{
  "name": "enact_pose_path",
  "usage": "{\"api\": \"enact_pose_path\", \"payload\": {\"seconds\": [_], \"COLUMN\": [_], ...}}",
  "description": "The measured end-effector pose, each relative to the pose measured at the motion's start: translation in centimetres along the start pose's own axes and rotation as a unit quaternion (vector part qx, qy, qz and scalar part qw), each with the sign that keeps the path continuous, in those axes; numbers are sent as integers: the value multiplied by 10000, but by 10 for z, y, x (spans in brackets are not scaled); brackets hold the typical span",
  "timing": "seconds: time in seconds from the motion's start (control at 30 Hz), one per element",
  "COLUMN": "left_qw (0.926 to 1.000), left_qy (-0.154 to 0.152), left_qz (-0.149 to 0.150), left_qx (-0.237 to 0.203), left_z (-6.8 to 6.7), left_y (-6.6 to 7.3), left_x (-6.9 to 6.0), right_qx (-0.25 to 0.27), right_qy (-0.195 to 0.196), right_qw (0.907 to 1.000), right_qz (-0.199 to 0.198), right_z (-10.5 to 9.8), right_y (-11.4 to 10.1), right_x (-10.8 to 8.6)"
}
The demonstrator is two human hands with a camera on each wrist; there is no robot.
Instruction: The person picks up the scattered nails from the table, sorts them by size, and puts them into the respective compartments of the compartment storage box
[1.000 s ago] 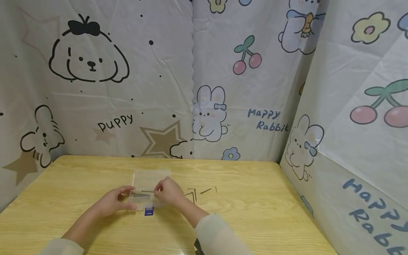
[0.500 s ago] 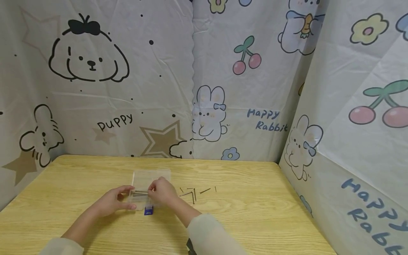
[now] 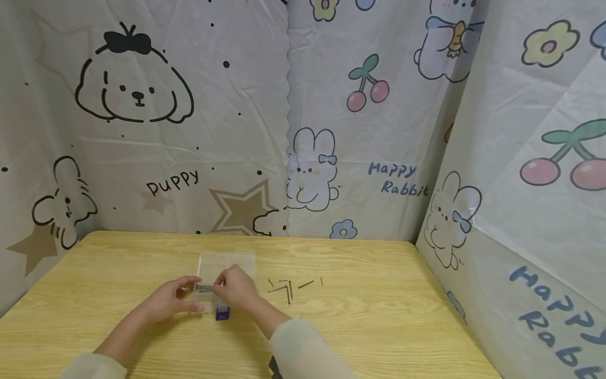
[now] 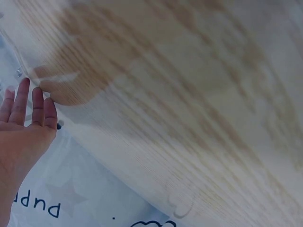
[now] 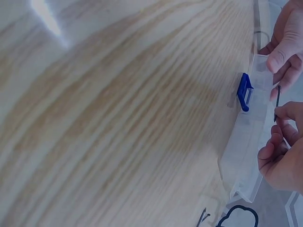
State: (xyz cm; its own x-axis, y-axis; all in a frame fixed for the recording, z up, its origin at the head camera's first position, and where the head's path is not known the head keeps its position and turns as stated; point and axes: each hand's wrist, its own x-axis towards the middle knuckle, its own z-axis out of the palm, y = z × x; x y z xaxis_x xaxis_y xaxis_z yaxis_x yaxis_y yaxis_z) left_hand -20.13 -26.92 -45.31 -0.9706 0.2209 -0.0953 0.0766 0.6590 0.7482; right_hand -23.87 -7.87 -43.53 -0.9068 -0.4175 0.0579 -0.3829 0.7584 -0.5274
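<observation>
A clear plastic box (image 5: 241,151) lies on the table with its lid (image 3: 222,261) raised on the far side and a blue latch (image 3: 222,314) at its front. My left hand (image 3: 169,301) holds the box's left end, thumb on the near side and fingers on the far side. Over the box, my right hand (image 3: 236,287) pinches a thin dark nail (image 5: 277,101) between thumb and fingertips. Other nails (image 3: 204,288) show inside the left part of the box, partly hidden by the right hand. The left wrist view shows the left hand's fingers (image 4: 35,106) but not the nails.
Several loose nails (image 3: 289,292) of differing lengths lie on the wooden table (image 3: 360,316) to the right of the box. A printed cloth (image 3: 246,131) hangs behind the table, and another stretch of it runs along the right side.
My right hand has moved left over the box with the nail, toward the left hand. The left hand keeps its hold on the box's end.
</observation>
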Motion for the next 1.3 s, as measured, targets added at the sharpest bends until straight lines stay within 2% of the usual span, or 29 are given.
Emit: {"api": "enact_pose_path", "payload": {"seconds": [0.4,0.87,1.13,1.3], "left_qw": [10000,9999,9999,9999], "left_qy": [-9,-14,-33,-54], "left_qz": [-69,-101,-83,-124], "left_qx": [9,-33,-71,-65], "left_z": [0,0,0,0], "left_y": [1,0,1,0], "left_x": [-1,0,0,0], "right_qx": [-115,44,198,510], "right_qy": [81,118,119,19], "right_qw": [9999,9996,9995,9985], "right_qz": [55,272,228,211], "right_z": [7,11,9,3], "right_y": [0,2,3,5], "right_x": [0,2,2,1]}}
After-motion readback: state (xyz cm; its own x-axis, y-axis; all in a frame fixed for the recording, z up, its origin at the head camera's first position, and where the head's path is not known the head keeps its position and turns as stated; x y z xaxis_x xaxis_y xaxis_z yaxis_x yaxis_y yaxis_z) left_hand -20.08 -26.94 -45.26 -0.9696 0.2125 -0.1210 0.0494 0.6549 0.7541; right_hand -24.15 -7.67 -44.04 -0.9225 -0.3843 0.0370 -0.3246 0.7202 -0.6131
